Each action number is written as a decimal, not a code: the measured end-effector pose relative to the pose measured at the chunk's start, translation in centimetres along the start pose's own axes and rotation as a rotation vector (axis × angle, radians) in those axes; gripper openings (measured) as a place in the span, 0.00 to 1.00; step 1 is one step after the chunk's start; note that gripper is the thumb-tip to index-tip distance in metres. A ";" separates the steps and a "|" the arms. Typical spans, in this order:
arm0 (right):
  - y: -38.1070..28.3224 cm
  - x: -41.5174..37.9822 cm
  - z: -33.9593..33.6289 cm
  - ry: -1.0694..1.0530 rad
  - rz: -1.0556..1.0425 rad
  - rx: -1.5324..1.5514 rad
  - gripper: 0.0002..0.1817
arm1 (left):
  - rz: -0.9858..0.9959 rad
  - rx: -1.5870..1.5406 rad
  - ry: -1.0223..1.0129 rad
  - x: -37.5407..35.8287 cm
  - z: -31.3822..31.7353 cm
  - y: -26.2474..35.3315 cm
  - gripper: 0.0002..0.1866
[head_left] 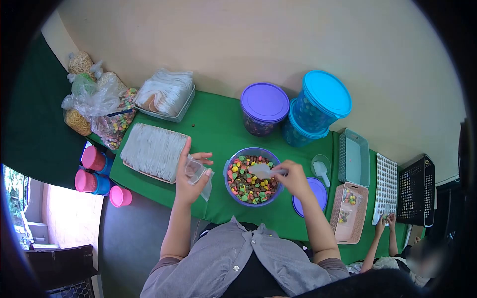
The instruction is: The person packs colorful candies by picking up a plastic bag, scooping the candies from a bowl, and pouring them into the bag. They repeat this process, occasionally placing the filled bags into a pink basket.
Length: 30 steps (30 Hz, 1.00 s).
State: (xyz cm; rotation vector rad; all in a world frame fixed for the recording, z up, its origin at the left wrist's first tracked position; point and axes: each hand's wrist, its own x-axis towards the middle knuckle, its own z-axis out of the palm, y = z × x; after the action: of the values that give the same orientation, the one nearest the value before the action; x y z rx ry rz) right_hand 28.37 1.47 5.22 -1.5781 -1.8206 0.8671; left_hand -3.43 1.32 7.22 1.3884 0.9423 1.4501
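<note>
Green table (218,129), candy bowl (252,176), 3 lidded tubs, 2 trays of clear bags, pink basket (349,212), teal basket (354,158)

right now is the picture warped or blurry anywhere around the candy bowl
Head view: strong fisheye, with black corners and the green table edges bowed; the bowl of candies at centre is sharp; the scoop in the right hand is slightly smeared; light is soft and even, without hard shadows.

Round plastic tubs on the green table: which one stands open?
The purple bowl of coloured candies in front of the person; the purple-lidded tub and two blue-lidded tubs are closed.
</note>
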 end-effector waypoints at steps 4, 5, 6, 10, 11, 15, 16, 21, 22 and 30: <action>-0.2 3.8 -1.0 -0.025 0.103 0.102 0.08 | 0.024 0.175 0.042 -0.4 0.1 -2.9 0.48; 0.0 5.0 -0.6 -0.025 0.102 0.102 0.08 | 0.025 0.175 0.043 -0.8 0.2 -3.1 0.48; 0.9 6.3 0.1 -0.035 -0.013 0.019 0.08 | -0.050 0.163 0.028 -1.0 0.5 -3.1 0.48; 3.2 9.3 4.7 -0.221 -0.322 -0.318 0.08 | -0.219 0.289 0.004 -1.3 1.7 -4.7 0.46; 4.0 9.8 5.9 -0.314 -0.433 -0.506 0.08 | -0.219 0.292 0.009 -1.5 2.0 -5.8 0.46; 2.1 9.9 5.5 -0.457 -0.477 -0.709 0.09 | -0.186 0.443 0.018 -3.1 3.3 -9.5 0.45; 2.0 9.7 5.2 -0.463 -0.475 -0.706 0.09 | -0.186 0.449 0.018 -3.5 3.5 -10.1 0.44; 3.2 8.9 3.1 -0.558 -0.168 -0.470 0.12 | -0.196 0.455 0.021 -3.9 3.4 -10.9 0.41; 2.5 8.4 3.0 -0.587 -0.072 -0.434 0.12 | -0.244 0.385 0.036 -3.9 3.3 -11.1 0.41; 3.1 4.4 4.8 -0.373 -0.048 -0.352 0.12 | -0.332 0.297 0.022 -3.5 3.5 -11.1 0.37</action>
State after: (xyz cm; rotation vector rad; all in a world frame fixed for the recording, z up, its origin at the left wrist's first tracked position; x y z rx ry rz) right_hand 25.94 5.60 -0.15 -1.6531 -2.3730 0.9018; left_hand 1.02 1.29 -4.14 1.3470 1.3742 1.1097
